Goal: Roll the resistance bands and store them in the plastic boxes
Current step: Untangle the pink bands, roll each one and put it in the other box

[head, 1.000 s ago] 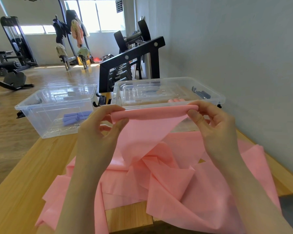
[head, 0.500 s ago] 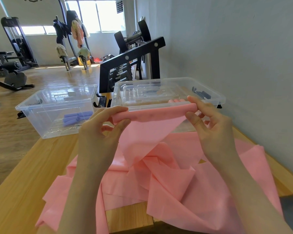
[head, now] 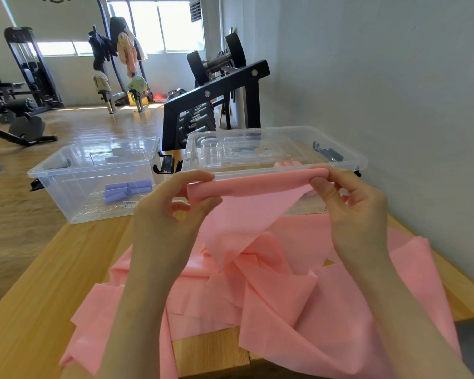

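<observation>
- Below the grip, the loose pink resistance band (head: 298, 291) lies heaped on the wooden table (head: 39, 283), slack enough, I judge, to feed upward as the roll grows.
- The left hand (head: 170, 214) and right hand (head: 350, 206) each pinch one end of the started roll (head: 252, 184), held level in the air, likely so it winds evenly.
- Just beyond the grip stands a clear plastic box (head: 274, 160), close for dropping the roll in.
- Beyond and to the left, a second box (head: 93, 176) already holds a rolled purple band (head: 127, 188).
</observation>
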